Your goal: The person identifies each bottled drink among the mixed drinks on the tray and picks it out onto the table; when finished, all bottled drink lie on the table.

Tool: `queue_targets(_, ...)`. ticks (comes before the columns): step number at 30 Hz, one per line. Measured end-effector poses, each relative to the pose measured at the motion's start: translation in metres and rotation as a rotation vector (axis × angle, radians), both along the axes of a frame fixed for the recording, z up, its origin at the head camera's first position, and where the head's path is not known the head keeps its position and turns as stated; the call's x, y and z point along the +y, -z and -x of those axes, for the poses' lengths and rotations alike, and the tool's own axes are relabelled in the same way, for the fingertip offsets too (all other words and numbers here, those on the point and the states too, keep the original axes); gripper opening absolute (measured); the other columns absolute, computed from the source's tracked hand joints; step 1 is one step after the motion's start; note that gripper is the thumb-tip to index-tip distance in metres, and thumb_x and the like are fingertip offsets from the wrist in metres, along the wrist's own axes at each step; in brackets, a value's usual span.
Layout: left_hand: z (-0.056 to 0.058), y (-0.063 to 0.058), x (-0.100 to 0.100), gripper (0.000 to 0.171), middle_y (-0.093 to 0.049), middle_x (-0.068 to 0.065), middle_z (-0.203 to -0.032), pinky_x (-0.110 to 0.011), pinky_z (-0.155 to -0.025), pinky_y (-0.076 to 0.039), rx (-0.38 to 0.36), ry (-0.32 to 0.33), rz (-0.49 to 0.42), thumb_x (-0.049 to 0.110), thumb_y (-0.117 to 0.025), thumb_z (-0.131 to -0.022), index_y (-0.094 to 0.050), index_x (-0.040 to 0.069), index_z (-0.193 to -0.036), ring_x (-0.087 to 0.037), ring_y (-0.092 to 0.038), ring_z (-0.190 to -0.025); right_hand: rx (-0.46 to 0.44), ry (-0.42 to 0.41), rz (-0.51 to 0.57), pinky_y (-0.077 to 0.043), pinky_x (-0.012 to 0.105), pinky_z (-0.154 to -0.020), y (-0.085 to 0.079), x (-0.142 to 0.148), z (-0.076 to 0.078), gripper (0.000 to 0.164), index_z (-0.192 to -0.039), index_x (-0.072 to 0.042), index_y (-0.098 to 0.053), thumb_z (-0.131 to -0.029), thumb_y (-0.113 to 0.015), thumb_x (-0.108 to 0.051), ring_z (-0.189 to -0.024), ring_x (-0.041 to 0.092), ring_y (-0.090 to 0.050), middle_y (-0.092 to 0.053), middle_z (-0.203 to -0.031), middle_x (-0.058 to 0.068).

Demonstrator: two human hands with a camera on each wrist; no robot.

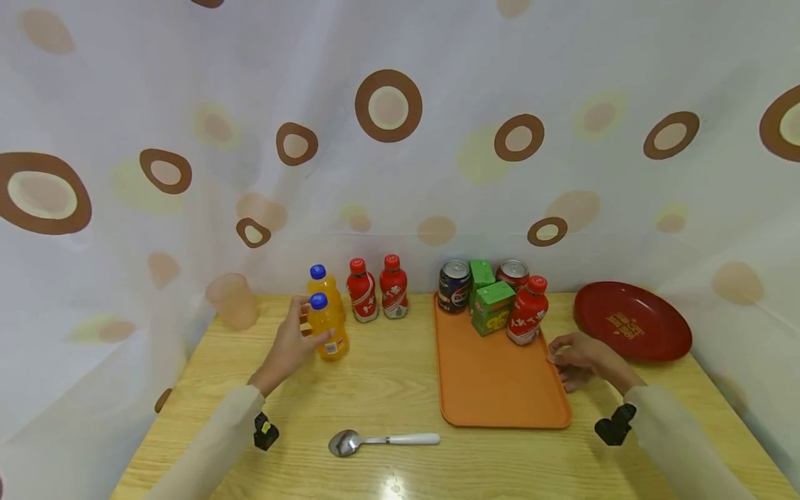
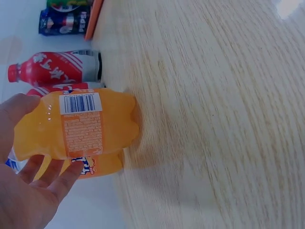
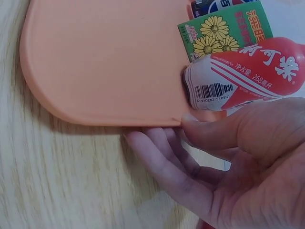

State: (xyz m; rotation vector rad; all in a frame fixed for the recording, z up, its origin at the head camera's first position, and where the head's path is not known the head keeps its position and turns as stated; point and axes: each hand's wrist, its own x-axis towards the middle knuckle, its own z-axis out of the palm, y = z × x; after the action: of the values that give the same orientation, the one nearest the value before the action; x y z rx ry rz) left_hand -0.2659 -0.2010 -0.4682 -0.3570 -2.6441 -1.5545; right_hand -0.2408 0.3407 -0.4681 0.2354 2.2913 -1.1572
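My left hand (image 1: 295, 346) is around the nearer orange soda bottle (image 1: 328, 326), which has a blue cap. In the left wrist view its thumb lies on one side of the bottle (image 2: 81, 124) and the fingers curl along the other. A second orange soda bottle (image 1: 319, 279) stands just behind it. At the orange tray (image 1: 494, 389), my right hand (image 1: 581, 357) pinches the right rim, thumb on top and fingers beneath in the right wrist view. On the tray's far end stand a red drink bottle (image 1: 528, 311), green drink cartons (image 1: 492, 307), a dark Pepsi can (image 1: 454, 286) and a red can (image 1: 512, 272).
Two red bottles (image 1: 362, 292) stand between the orange bottles and the tray. A translucent pink cup (image 1: 233, 301) is at the back left, a dark red plate (image 1: 656, 326) at the back right. Near the front lies a spoon (image 1: 387, 440) with a white handle. A patterned curtain (image 1: 400, 187) hangs behind.
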Motion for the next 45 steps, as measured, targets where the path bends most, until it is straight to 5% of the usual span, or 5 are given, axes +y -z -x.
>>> queue_targets(9,-0.01,0.002,0.01,0.078,-0.043,-0.024,-0.151,-0.063,-0.114,-0.04,0.088,-0.074,-0.062,0.015,-0.079,-0.095,-0.029,0.008,-0.154,-0.044,-0.044,-0.139,0.042,0.01,0.026,-0.062,0.032,-0.063,0.006,0.006,-0.005,0.026,-0.123,0.01,-0.056,-0.108,-0.057,-0.011,-0.066,0.015,-0.065,-0.062,-0.081,0.006)
queue_targets(16,-0.017,-0.012,0.022,0.055,-0.051,-0.021,-0.143,-0.047,-0.116,-0.039,0.526,-0.188,-0.122,0.002,-0.075,-0.096,-0.045,-0.004,-0.141,-0.031,-0.047,-0.136,0.03,0.005,0.06,-0.063,0.033,-0.064,0.005,0.003,-0.009,0.022,-0.119,0.008,-0.057,-0.108,-0.056,-0.01,-0.066,0.015,-0.065,-0.062,-0.08,0.006)
queue_targets(23,-0.019,-0.046,0.052,0.024,-0.061,-0.029,-0.121,-0.032,-0.113,-0.046,0.931,0.0,-0.315,-0.016,-0.062,-0.091,-0.06,-0.011,-0.115,-0.027,-0.059,-0.125,0.0,0.044,0.068,-0.065,0.037,-0.066,0.003,-0.002,-0.004,0.019,-0.119,0.005,-0.057,-0.107,-0.057,-0.009,-0.064,0.016,-0.066,-0.061,-0.076,0.006)
queue_targets(32,-0.009,-0.059,0.089,0.023,-0.063,-0.023,-0.122,-0.029,-0.106,-0.048,0.883,0.134,-0.371,-0.018,-0.057,-0.093,-0.061,-0.007,-0.113,-0.03,-0.059,-0.122,-0.001,0.058,0.109,-0.065,0.038,-0.066,0.006,-0.003,-0.002,0.022,-0.121,0.008,-0.055,-0.107,-0.056,-0.008,-0.065,0.017,-0.067,-0.064,-0.078,0.008)
queue_targets(45,0.007,-0.057,0.153,0.034,-0.059,-0.018,-0.134,-0.032,-0.112,-0.048,0.918,0.297,-0.111,-0.007,-0.069,-0.092,-0.061,0.005,-0.123,-0.034,-0.058,-0.125,0.171,-0.029,-0.05,-0.054,0.028,-0.057,0.009,-0.002,-0.004,0.008,-0.103,0.005,-0.055,-0.104,-0.058,-0.002,-0.064,0.016,-0.059,-0.056,-0.09,0.012)
